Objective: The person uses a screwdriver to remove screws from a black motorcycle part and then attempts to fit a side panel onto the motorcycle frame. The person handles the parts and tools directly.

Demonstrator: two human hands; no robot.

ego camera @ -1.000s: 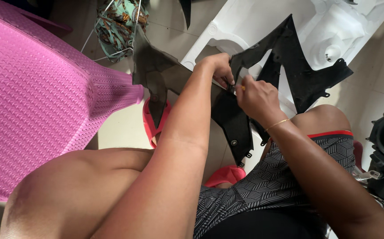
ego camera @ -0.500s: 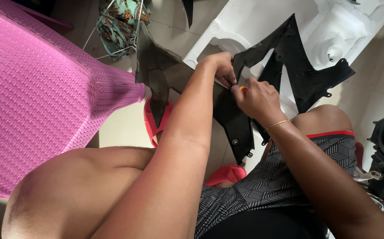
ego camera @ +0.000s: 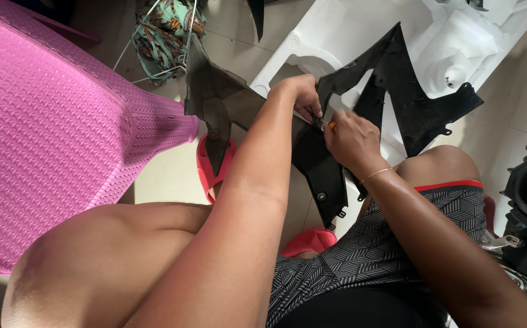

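At the centre of the frame, the left hand is pinching the edge of a black plastic fairing panel, fingers closed on it. The right hand is gripping a small orange-tipped tool against the panel, above the person's knees, with a pink plastic chair filling the left.

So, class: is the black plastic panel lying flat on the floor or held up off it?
Held up. The black plastic panel rests tilted across the person's lap, gripped by the left hand and the right hand, with floor tiles visible beneath its lower edge.
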